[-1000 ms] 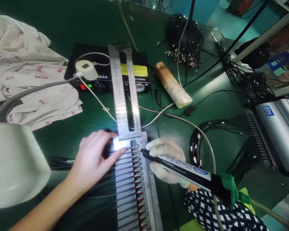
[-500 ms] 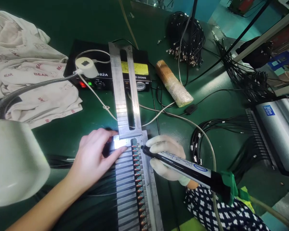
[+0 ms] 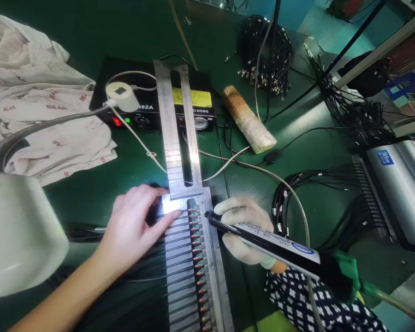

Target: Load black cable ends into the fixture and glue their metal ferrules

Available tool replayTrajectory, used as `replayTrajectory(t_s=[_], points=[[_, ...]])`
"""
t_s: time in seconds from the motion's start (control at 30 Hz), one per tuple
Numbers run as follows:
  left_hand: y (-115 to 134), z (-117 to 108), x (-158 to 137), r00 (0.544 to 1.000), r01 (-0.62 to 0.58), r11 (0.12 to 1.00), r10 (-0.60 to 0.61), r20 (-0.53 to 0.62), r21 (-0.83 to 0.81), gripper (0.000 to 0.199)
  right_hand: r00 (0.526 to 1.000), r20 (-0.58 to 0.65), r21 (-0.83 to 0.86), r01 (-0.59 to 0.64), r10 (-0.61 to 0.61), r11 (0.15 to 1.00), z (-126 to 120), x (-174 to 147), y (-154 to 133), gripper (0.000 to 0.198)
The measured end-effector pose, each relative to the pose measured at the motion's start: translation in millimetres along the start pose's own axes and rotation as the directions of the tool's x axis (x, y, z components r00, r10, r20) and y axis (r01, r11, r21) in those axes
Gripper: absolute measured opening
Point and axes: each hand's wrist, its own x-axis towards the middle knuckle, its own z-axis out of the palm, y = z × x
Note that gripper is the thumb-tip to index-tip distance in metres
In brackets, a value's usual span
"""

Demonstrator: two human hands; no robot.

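Wired tray (image 3: 215,281) runs toward the bench's (image 3: 138,161) near edge, your left hand (image 3: 133,223), thumb and fingers apart, resting by its far left corner, your right hand (image 3: 247,214) clamped around the pen-like tool (image 3: 276,246), apparently positioning its tip beside the components (image 3: 196,235), so the next move calls for steadiness.

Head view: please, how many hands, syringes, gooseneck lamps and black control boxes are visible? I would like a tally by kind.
Hands: 2 (left hand, right hand)
Syringes: 1
Gooseneck lamps: 1
Black control boxes: 1
Total: 5
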Motion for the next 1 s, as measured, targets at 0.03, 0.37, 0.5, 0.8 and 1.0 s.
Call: replayTrajectory(t_s=[0.03,0.37,0.5,0.8,1.0], points=[[-0.2,-0.1,-0.2,1.000,-0.004,1.000,0.004,-0.002,0.002,0.037,1.000,-0.001,0.005,0.002,-0.002,1.000,0.4,-0.5,-0.1,0.018],[0.3,1.3,0.2,1.000,0.003,1.000,-0.003,-0.006,0.011,0.038,0.997,0.075,-0.087,0.033,-0.027,0.996,5.3,-11.3,10.5,0.017],[-0.5,0.7,-0.2,1.000,0.000,1.000,0.001,-0.008,0.011,0.038,0.996,0.082,-0.094,0.033,-0.025,0.995,5.7,-13.9,13.3,0.016],[-3.1,2.2,-0.6,1.000,-0.007,1.000,0.007,-0.008,0.025,0.036,0.981,0.193,-0.125,0.013,0.012,0.992,-6.8,-18.7,7.8,0.024],[-2.4,2.5,0.0,1.000,-0.018,1.000,0.018,-0.021,0.022,0.035,0.968,0.251,-0.140,0.017,0.019,0.990,-11.2,-18.0,5.3,0.027]])
